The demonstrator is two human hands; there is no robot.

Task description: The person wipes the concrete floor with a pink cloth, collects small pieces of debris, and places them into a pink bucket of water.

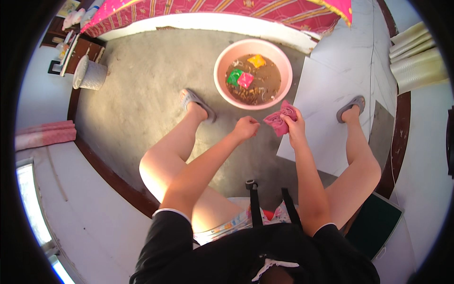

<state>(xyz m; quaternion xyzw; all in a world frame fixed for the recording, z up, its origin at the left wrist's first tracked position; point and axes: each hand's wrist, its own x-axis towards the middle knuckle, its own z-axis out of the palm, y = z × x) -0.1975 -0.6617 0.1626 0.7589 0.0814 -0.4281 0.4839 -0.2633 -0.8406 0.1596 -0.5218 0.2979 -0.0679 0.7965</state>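
Note:
My right hand (297, 128) grips a dusky pink cloth (280, 119), folded and bunched, with the thumb pressed on its middle. To the left of the cloth, and apart from it, hovers my left hand (247, 127). Its fingers are curled together and nothing shows in them. Just beyond both hands, a pale pink plastic basin (253, 107) rests on the floor. Brown material with small loose bits covers its bottom. In it lie a yellow packet (256, 61), a green packet (233, 77), a bright pink packet (245, 80) and some white string-like scraps.
My slippered feet stand either side of the basin on a concrete floor (142, 71). White marble-patterned sheeting (319, 106) covers the right side. A bed with a red patterned cover (227, 9) borders the far side. A white bin (94, 74) stands at the left by a brown cabinet.

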